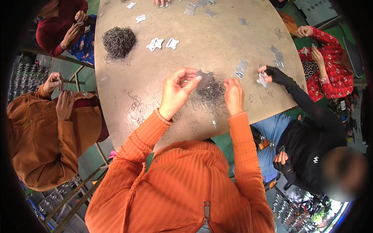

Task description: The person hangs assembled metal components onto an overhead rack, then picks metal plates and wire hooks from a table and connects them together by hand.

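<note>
Between the thumb and fingers of my left hand point(179, 90) is a flat grey metal plate point(204, 77) with shaped edges. It is held over a tangled pile of thin, bent wire pieces point(211, 92) on the table point(155, 70). My right hand point(234, 96) is at the right side of this pile, with its fingertips pinched together. Whatever may be in that pinch is too small to make out. Loose wire pieces point(136, 106) lie scattered left of my left forearm.
A larger wire heap point(119, 42) sits far left, near pale plates point(172, 43). Grey plates point(241, 69) lie right of my hands. A co-worker's dark-gloved hand point(276, 75) touches a plate point(262, 80) there. Other people work around the curved table edge.
</note>
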`<state>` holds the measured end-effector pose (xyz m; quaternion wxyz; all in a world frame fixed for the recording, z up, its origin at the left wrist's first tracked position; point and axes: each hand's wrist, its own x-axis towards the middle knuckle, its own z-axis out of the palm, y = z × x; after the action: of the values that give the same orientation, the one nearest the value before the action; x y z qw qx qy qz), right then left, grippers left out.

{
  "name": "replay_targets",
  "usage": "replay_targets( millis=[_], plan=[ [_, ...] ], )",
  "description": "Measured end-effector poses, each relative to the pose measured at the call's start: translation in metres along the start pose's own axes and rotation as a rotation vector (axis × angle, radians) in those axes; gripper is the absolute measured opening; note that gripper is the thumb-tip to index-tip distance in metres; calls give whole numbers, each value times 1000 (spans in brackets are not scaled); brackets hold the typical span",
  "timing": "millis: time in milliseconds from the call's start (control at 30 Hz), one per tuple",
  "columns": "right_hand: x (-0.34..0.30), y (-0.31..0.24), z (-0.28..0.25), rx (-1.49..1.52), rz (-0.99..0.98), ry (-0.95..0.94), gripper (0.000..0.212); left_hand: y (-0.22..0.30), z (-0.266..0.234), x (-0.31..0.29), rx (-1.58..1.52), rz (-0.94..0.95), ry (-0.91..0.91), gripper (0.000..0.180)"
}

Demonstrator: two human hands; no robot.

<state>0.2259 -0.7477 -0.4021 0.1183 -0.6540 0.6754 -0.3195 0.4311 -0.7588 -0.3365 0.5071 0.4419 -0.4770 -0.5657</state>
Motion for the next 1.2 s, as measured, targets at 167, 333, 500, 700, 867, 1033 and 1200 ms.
replay_targets(
  millis=[167, 333, 500, 700, 867, 1033, 1200],
  plan=[
    [-28, 47, 11, -343, 162, -283, 10, 5, 3, -14, -26, -14, -11, 16],
    [-24, 35, 2, -50, 441, -261, 6, 3, 2, -23, 51, -51, -58, 16],
    [-1, -31, -45, 811, 615, -144, 9, 9, 10, -33, 80, 16, -36, 15],
    [-7, -108, -87, 1192, 295, -208, 8, 26, 21, -40, 263, 112, -35, 13],
    [-6, -106, -84, 1162, 371, -229, 9, 28, 25, -39, 279, 197, -47, 11],
    [-5, -106, -76, 1099, 371, -186, 10, 23, 25, -32, 300, 224, -39, 11],
    [-3, -112, -69, 1015, 381, -32, 8, 22, 25, -24, 329, 298, -39, 13]
  ],
)
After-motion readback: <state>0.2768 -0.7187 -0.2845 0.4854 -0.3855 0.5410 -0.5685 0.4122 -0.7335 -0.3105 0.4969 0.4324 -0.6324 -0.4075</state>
